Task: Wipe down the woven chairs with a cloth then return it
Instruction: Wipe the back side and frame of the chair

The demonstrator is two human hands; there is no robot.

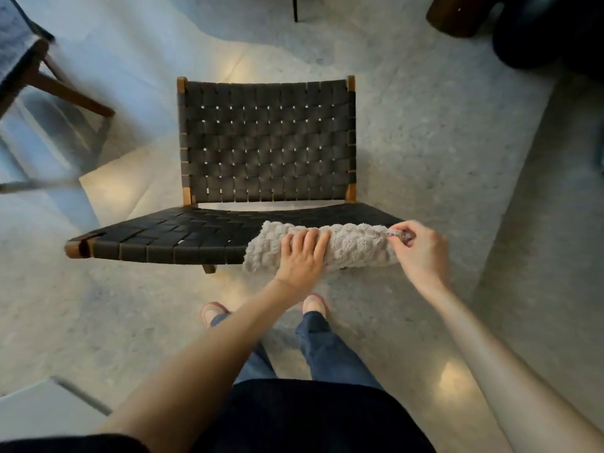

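Observation:
A low chair (266, 142) of black woven straps on a wooden frame stands in front of me, its back facing me and its seat (163, 237) reaching toward my feet. A fluffy grey cloth (353, 246) lies draped over the right front edge of the seat. My left hand (302, 255) presses flat on the middle of the cloth with straight fingers. My right hand (421, 248) pinches the cloth's right end at the seat's right corner.
Pale speckled floor surrounds the chair. A wooden-legged piece of furniture (49, 80) stands at the far left, blurred. Dark rounded objects (536, 31) sit at the top right. A thin black leg (295, 8) shows at the top. My feet (315, 304) are just before the seat edge.

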